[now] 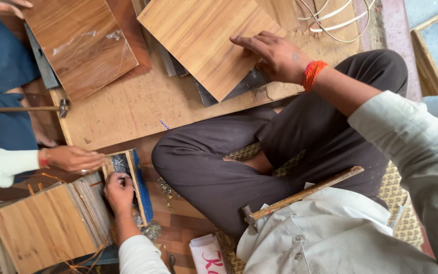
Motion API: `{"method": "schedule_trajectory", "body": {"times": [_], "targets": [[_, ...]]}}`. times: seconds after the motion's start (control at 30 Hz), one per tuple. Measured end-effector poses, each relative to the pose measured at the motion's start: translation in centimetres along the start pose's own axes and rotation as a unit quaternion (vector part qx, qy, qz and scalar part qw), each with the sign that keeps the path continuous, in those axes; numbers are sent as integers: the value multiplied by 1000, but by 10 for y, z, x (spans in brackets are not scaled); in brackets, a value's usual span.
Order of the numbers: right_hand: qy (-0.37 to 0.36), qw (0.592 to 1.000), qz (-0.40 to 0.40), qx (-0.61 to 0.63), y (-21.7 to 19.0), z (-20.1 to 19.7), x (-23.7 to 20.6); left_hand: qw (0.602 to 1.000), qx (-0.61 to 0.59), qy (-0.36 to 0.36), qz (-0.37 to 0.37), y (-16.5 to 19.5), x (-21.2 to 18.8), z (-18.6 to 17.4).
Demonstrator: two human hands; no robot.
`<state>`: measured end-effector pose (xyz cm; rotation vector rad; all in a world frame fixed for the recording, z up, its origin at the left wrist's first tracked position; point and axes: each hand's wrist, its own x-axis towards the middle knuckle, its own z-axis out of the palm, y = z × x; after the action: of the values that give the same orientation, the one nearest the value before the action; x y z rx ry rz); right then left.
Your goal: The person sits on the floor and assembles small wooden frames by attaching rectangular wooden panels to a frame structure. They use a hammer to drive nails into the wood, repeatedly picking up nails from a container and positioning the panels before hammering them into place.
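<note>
Well, at the far left a co-worker's two hands (pixel 119 192) work at a stack of thin boards (pixel 41 228), apart from me. A hammer (pixel 300 195) lies across my lap, within easy reach. My left hand is out of view. Further right, my right hand (pixel 275 53) lies released, fingers spread flat on the corner of a wood-grain panel (pixel 204 38), pinning it steady on the plywood sheet (pixel 138 106).
</note>
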<state>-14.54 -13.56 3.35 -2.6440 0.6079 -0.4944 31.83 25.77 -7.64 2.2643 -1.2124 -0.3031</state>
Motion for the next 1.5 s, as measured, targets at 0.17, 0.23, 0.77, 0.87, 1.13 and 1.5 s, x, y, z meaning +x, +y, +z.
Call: {"method": "schedule_trajectory", "body": {"times": [0.17,0.23,0.77,0.87,1.13,1.5], "targets": [[52,998,13,-40,-23,-7,-20,999,-45,20,-8,-3,-7,2],[40,998,39,30,-48,-12,-59,995,-79,61,-9,1,-10,0],[-57,954,275,106,-143,-28,-247,940,-247,7,236,370,79,161],[51,952,278,121,-134,-32,-234,953,-148,32,264,395,86,198],[63,957,282,-5,-103,-47,-180,958,-87,6,274,381,83,221],[72,969,234,11,-102,-48,-159,952,-103,17,288,383,84,217]]}}
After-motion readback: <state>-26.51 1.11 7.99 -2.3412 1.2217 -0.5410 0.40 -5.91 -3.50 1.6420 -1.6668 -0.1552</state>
